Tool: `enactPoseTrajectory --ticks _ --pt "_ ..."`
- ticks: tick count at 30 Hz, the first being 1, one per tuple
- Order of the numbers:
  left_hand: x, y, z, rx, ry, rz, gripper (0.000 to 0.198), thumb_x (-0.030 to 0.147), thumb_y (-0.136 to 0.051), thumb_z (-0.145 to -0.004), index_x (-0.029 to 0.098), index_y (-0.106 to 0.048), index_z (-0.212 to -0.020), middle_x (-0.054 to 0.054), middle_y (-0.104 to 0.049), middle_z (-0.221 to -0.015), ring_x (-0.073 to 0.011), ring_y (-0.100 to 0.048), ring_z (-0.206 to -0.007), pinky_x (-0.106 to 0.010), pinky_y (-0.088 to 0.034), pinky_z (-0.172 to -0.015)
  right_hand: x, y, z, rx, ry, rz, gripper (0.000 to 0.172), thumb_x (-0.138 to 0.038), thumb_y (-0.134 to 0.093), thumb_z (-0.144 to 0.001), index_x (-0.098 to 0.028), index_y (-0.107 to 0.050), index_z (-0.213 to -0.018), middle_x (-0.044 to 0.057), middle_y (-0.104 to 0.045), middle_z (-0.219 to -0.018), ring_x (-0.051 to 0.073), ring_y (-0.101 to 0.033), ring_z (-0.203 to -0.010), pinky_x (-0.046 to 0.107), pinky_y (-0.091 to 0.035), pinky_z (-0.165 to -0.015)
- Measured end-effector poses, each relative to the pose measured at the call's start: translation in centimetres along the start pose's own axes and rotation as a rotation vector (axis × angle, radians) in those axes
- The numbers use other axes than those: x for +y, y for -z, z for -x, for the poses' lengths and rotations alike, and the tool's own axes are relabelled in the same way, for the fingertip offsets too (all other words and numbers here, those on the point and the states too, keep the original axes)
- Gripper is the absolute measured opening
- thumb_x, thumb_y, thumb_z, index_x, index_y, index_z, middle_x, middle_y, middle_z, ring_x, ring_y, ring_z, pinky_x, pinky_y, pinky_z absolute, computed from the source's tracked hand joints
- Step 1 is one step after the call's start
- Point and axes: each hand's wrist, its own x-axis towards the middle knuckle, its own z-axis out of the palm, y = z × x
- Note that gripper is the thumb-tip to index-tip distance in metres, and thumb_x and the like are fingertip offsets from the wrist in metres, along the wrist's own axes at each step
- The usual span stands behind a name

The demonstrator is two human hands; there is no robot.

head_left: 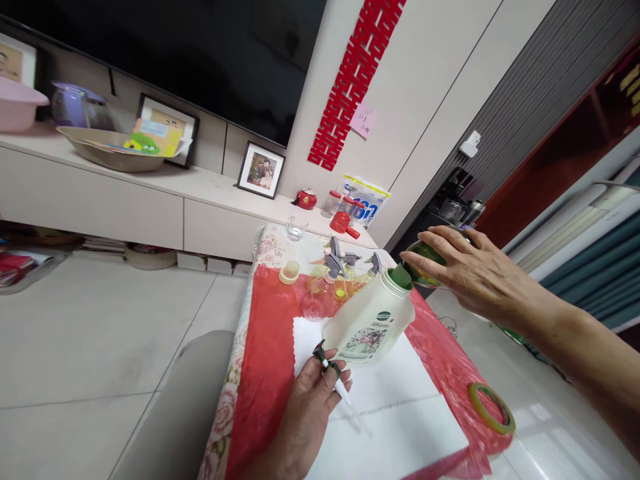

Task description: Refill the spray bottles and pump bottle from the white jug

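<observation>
Jug (367,327): standing on the white sheet (400,430), nearer the table's (265,353) right edge than its left. Right hand (457,263): curled round a container (426,251) at the jug's mouth. Left hand (313,397): pinching a pump head (327,367). Apparent step: pouring; next move calls for steady aim.

The single head-worn camera looks forward and down, tilted sideways, close above the counter (265,353), facing the television (200,53) and low TV cabinet (120,183) farther off.

We see a pale wall (425,80) with one large dark television (180,60), above a long low cabinet (110,185); the floor (100,353) has light tiles.
</observation>
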Motion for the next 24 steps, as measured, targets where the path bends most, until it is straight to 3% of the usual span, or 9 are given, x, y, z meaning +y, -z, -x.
enactPoseTrajectory --ticks 14,20,24 --pt "-0.2 0.2 -0.1 0.015 -0.002 -0.01 0.057 0.04 -0.099 -0.05 0.021 -0.074 -0.098 -0.003 -0.068 -0.095 -0.02 -0.067 -0.091 -0.039 -0.054 -0.092 -0.3 1.1 -0.8 0.03 0.021 0.09 0.051 -0.001 -0.043 -0.09 -0.026 -0.052 -0.134 0.016 -0.048 -0.139 0.033 -0.045 -0.13 0.053 -0.043 -0.096" --pt "-0.5 0.9 -0.2 -0.012 -0.019 -0.037 0.05 0.037 -0.094 -0.062 0.023 -0.073 -0.104 -0.004 -0.067 -0.107 -0.0193 -0.067 -0.096 -0.038 -0.055 -0.094 -0.6 1.1 -0.6 -0.025 -0.006 0.086 0.064 0.006 -0.04 -0.083 -0.026 -0.049 -0.137 0.017 -0.047 -0.14 0.033 -0.043 -0.133 0.054 -0.042 -0.096" --pt "-0.4 0.7 0.0 0.001 -0.015 -0.031 0.053 0.039 -0.096 -0.057 0.022 -0.073 -0.102 -0.004 -0.066 -0.111 -0.0206 -0.067 -0.096 -0.039 -0.055 -0.095 -1.0 0.1 0.2 -0.048 -0.104 -0.015 0.067 0.003 -0.042 -0.082 -0.03 -0.047 -0.14 0.014 -0.048 -0.14 0.032 -0.044 -0.131 0.052 -0.044 -0.093"
